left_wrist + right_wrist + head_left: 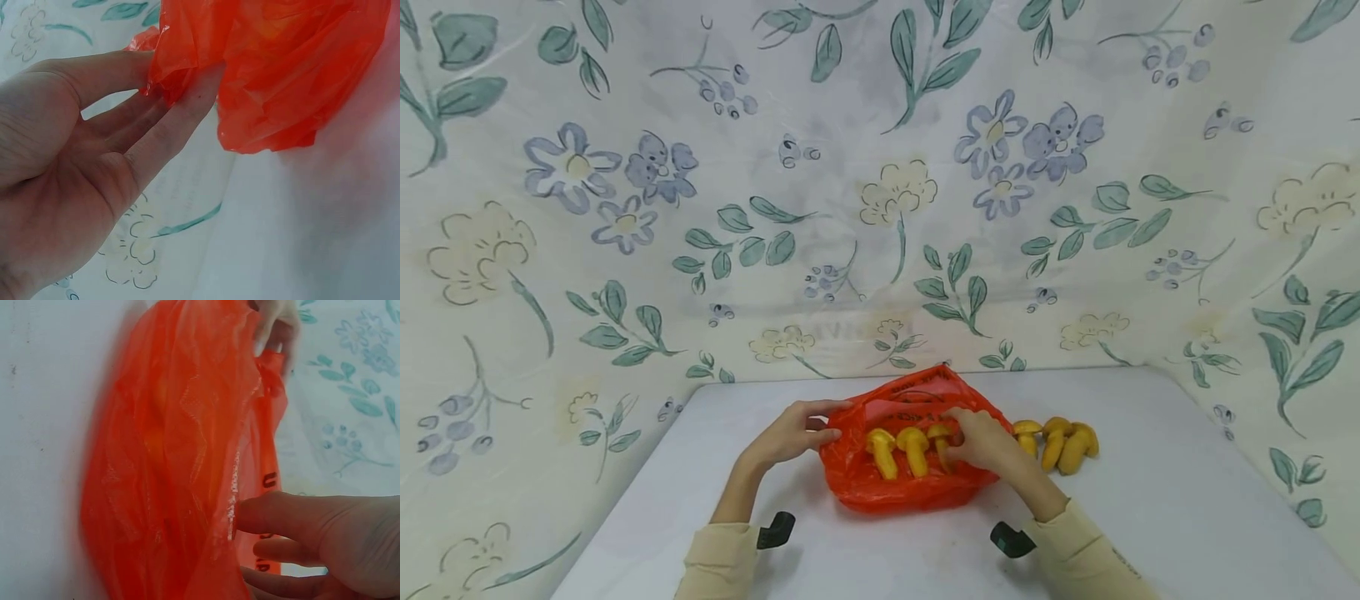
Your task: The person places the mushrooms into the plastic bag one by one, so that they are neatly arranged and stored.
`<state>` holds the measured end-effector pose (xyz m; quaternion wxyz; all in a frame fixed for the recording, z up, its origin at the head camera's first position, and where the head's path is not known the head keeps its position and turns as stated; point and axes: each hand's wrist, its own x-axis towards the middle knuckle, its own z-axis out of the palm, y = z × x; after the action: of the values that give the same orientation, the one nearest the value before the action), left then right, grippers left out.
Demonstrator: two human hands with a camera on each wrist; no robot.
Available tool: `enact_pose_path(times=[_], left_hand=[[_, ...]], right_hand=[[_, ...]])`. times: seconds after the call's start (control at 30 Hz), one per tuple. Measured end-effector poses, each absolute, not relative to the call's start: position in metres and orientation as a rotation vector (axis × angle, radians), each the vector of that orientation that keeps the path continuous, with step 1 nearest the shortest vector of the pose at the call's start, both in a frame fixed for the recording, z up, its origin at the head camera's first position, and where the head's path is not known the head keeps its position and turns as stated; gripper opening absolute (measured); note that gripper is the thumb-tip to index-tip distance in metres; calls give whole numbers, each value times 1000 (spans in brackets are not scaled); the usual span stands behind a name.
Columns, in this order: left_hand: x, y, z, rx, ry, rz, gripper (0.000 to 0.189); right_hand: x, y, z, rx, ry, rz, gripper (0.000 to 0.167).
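A red plastic bag point(880, 498) lies with its mouth spread wide on the white table. Inside it, two yellow mushrooms point(913, 450) rest side by side, caps toward the back. My left hand point(792, 435) pinches the bag's left rim between thumb and fingers; in the left wrist view the red film point(281, 94) covers some fingertips. Reaching into the bag from the right, my right hand point(985, 440) holds a third mushroom point(939, 432) between thumb and fingers. In the right wrist view those fingertips pass behind the bag's edge point(187, 456), so the mushroom is hidden there.
Three more yellow mushrooms point(1077, 448) lie close together on the table point(1150, 517), just right of the bag. A floral cloth point(850, 275) hangs behind the table and along its sides. Black wrist pieces point(777, 531) stick out by the sleeves.
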<state>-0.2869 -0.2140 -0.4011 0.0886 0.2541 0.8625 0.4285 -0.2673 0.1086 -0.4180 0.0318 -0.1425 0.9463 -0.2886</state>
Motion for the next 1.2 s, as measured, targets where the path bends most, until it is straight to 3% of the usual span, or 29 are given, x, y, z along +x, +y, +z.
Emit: enact_pose_path(times=[0.67, 1.2], left_hand=[[-288, -214, -403, 719, 2594, 1260, 45], [-286, -213, -403, 718, 2592, 1257, 44]], right_hand=[[-266, 120, -405, -471, 2985, -892, 50], [-256, 166, -393, -359, 2978, -1000, 43]])
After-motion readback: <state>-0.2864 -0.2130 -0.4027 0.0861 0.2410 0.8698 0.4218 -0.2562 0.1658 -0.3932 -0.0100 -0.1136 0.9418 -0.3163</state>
